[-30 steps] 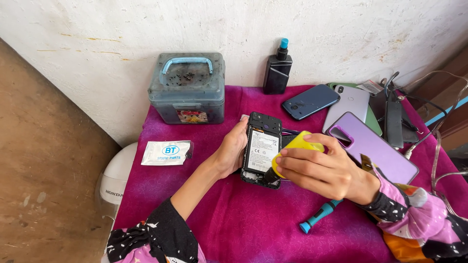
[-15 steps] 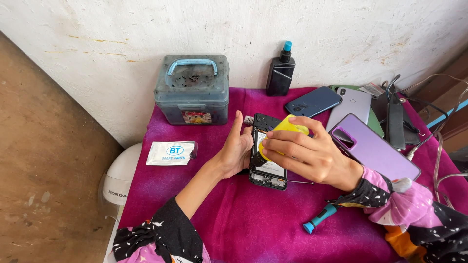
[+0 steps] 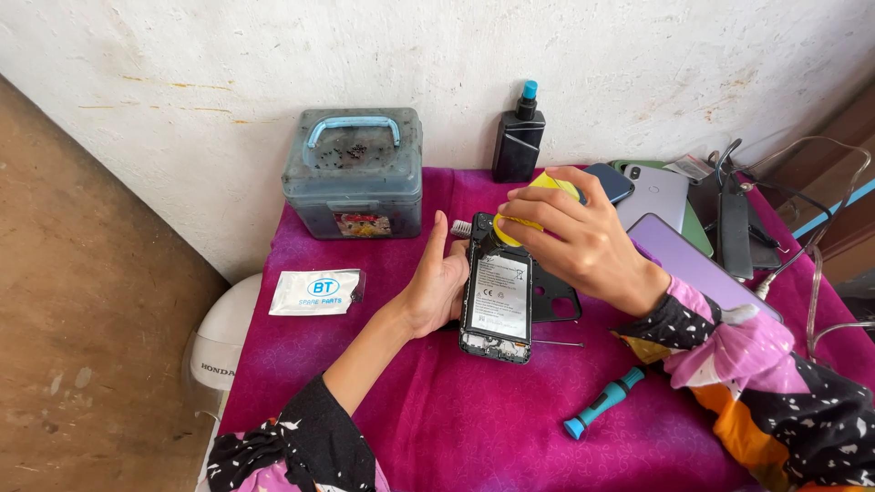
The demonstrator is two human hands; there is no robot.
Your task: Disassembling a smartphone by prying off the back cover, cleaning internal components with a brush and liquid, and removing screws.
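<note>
An opened black phone (image 3: 498, 305) lies back-up on the magenta cloth (image 3: 437, 428), its battery and circuit board showing. My left hand (image 3: 437, 282) steadies the phone's left edge, fingers pressed against it. My right hand (image 3: 570, 239) is closed around a small yellow object (image 3: 547, 182), held over the phone's top end. Whether the yellow object touches the phone I cannot tell. A black back frame (image 3: 556, 296) lies just right of the phone, partly under my right wrist.
A grey lidded box with a blue handle (image 3: 354, 173) and a black bottle with a blue cap (image 3: 518, 137) stand by the wall. Several phones and cables (image 3: 693, 219) lie at the right. A teal-handled screwdriver (image 3: 602, 403), a thin pin (image 3: 558, 343) and a white packet (image 3: 314, 292) lie nearby.
My right hand with the yellow object has moved from the phone's middle up to its top end. The left hand stays on the phone's left edge.
</note>
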